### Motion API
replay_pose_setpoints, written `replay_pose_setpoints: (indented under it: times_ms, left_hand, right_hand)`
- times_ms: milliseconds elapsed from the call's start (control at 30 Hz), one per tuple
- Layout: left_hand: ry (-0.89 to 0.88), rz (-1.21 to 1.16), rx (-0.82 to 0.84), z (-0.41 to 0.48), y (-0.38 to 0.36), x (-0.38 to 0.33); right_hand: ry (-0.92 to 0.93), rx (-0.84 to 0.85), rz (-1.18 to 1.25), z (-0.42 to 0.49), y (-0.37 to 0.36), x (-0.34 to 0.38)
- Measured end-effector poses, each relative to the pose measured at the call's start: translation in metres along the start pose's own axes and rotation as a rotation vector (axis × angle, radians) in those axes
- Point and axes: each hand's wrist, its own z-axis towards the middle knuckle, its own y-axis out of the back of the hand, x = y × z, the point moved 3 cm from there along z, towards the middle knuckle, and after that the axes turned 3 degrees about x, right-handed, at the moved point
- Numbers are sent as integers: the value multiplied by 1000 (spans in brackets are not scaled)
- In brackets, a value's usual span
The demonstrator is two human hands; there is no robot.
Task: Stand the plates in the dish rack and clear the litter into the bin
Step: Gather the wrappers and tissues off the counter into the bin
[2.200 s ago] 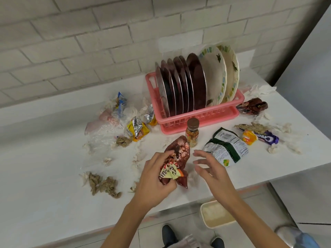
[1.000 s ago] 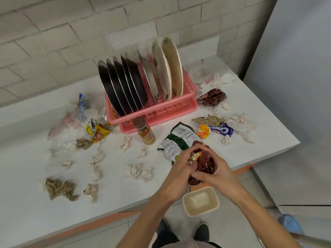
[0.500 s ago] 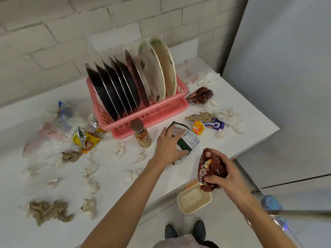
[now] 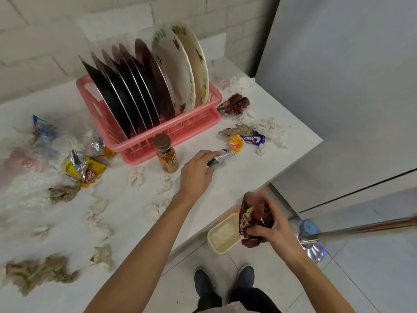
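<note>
Pink plastic dish rack (image 4: 171, 136) just beyond the left hand (image 4: 196, 171), on the white counter (image 4: 259, 172). Upright in its slots and leaning back toward the brick wall: a row of dark steel plates (image 4: 126, 91), then two cream floral plates (image 4: 178, 68) at the end nearer the right hand (image 4: 273, 227).

Grips, with the left hand, one end of a green-and-white packet (image 4: 222, 157) low on the counter, fingers curled over it, the other end poking out toward the orange wrapper (image 4: 235, 142) and purple biscuit wrapper (image 4: 253, 139) just past the fingertips. Small brown-capped glass bottle (image 4: 167, 154) upright just to the left of that hand, between it and the rack.

Clutches, with the right hand, a crumpled brown snack wrapper (image 4: 252, 220), fingers and thumb closed tight round it, out past the counter edge and over the floor. Cream bin (image 4: 222, 236) on the floor tiles just left of that hand, the wrapper overlapping its rim from this angle.

More litter well to the left of the left hand: yellow foil packet (image 4: 84, 169), white tissue wads (image 4: 137, 177), a brown paper clump (image 4: 33, 272). Another brown wrapper (image 4: 233, 105) far beyond the right hand, beside the rack's end. Dark shoes (image 4: 203, 281) below between both forearms.
</note>
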Motion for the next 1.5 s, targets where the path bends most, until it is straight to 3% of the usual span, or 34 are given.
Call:
replay_pose_setpoints:
  times_ms: [133, 467, 767, 1000, 1200, 1333, 1500]
  left_hand:
    - [-67, -185, -73, -10, 6, -11]
    - [166, -733, -135, -61, -2, -39]
    - [465, -900, -171, -109, -46, -64]
    - [651, -846, -235, -157, -104, -88]
    - [825, -603, -213, -191, -156, -78]
    - [944, -621, -145, -198, -193, -54]
    - [944, -420, 14, -188, -247, -9]
  right_hand:
    - [6, -14, -10, -2, 1, 3]
    - [-25, 46, -4, -5, 10, 0]
    - [-67, 136, 42, -13, 58, -26]
    - [-195, 167, 83, -15, 117, -65]
    - [-329, 185, 55, -3, 146, -119]
    - [-443, 175, 82, 14, 152, -163]
    - [-463, 143, 54, 49, 151, -227]
